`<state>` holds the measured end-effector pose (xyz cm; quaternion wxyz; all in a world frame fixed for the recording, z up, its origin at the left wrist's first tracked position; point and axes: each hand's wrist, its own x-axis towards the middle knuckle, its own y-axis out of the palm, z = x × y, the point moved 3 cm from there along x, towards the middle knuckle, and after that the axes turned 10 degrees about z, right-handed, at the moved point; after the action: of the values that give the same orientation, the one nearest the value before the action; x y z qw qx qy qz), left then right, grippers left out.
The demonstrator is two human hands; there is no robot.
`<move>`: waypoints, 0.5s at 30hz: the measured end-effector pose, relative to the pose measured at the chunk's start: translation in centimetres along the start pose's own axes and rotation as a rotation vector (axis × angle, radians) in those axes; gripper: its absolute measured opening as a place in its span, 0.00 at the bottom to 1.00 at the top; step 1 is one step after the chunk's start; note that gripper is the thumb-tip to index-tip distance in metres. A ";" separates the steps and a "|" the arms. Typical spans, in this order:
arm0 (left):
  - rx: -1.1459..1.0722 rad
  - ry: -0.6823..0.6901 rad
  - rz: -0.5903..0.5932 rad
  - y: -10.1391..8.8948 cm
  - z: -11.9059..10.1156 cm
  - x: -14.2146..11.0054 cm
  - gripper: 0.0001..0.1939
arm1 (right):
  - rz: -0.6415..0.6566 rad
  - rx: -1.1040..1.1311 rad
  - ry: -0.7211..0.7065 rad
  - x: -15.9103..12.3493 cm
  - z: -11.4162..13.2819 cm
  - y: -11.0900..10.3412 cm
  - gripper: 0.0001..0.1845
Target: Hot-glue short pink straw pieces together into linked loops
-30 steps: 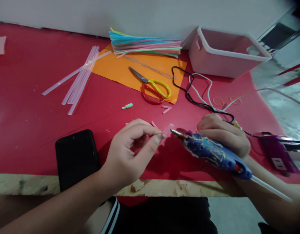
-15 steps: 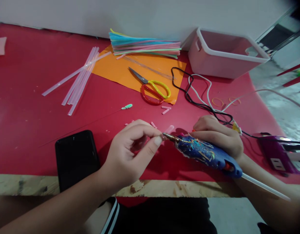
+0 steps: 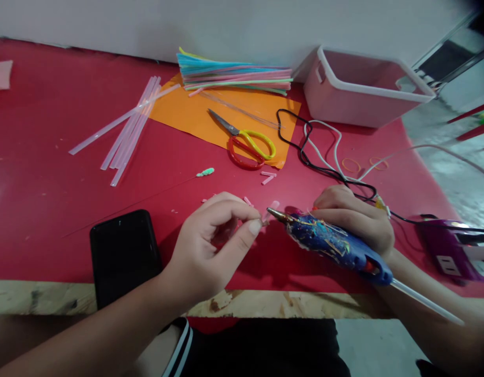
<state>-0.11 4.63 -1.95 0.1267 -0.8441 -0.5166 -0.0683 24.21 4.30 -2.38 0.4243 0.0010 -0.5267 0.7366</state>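
Note:
My right hand (image 3: 354, 217) is wrapped round a blue hot glue gun (image 3: 328, 238) flecked with dried glue. A clear glue stick (image 3: 426, 301) juts from its back end. The metal nozzle points left, a small gap from the fingertips of my left hand (image 3: 222, 241). Thumb and forefinger of that hand are pinched on something small, mostly hidden by the fingers; I cannot make out what it is. Just behind the nozzle a short pale pink piece (image 3: 274, 207) lies on the red table, with small pink bits (image 3: 268, 177) farther back.
Scissors (image 3: 242, 137) rest partly on an orange sheet (image 3: 179, 112), below bundled pipe cleaners (image 3: 234, 73). Glue sticks (image 3: 128, 131) and a black phone (image 3: 124, 256) lie left. A green-tipped thin wire (image 3: 206, 172) is near. Cables (image 3: 305, 152), a pink bin (image 3: 344, 102) and a purple power strip (image 3: 448, 251) stand right.
The glue gun's nozzle has drawn slightly right, away from my left fingertips. My left hand stays nearly still in its pinch.

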 end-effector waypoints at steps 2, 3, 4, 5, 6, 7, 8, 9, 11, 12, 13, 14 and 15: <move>-0.008 0.002 0.000 0.0 0.0 0.0 0.05 | -0.001 -0.005 0.002 0.0 0.0 0.0 0.10; -0.009 0.000 0.000 0.1 0.0 0.0 0.05 | -0.002 -0.009 0.004 0.0 0.0 -0.1 0.10; -0.007 -0.002 -0.002 0.1 0.1 0.0 0.05 | -0.001 -0.011 0.006 0.0 0.1 -0.1 0.11; -0.004 -0.003 -0.003 0.1 0.1 0.0 0.05 | -0.001 -0.012 0.010 0.0 0.1 -0.1 0.11; 0.001 -0.004 -0.004 0.1 0.1 0.0 0.05 | 0.000 -0.012 0.014 0.0 0.1 -0.1 0.11; 0.005 -0.005 -0.006 0.1 0.0 0.0 0.05 | 0.001 -0.012 0.017 0.0 0.1 -0.1 0.12; 0.009 -0.007 -0.008 0.0 0.0 0.0 0.05 | -0.003 -0.012 0.018 0.0 0.1 -0.2 0.12; 0.009 -0.009 -0.012 0.0 0.0 0.0 0.05 | -0.009 -0.012 0.014 0.0 0.1 -0.2 0.12; 0.009 -0.014 -0.016 0.0 0.0 0.0 0.05 | -0.019 -0.014 0.006 0.0 0.0 -0.2 0.11; 0.007 -0.013 -0.017 0.0 -0.1 0.0 0.05 | -0.019 -0.014 0.002 0.0 0.0 -0.2 0.11; 0.005 -0.009 -0.016 0.0 -0.1 0.0 0.05 | -0.018 -0.013 0.000 0.0 0.0 -0.2 0.10; 0.004 -0.008 -0.015 0.0 -0.1 0.0 0.06 | -0.018 -0.012 -0.003 0.0 0.0 -0.2 0.10; 0.004 -0.007 -0.014 0.0 -0.1 0.0 0.06 | -0.016 -0.010 -0.002 0.0 0.0 -0.2 0.10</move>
<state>-0.16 4.60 -1.87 0.1261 -0.8405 -0.5228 -0.0653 24.38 4.34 -2.22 0.4294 0.0038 -0.5308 0.7307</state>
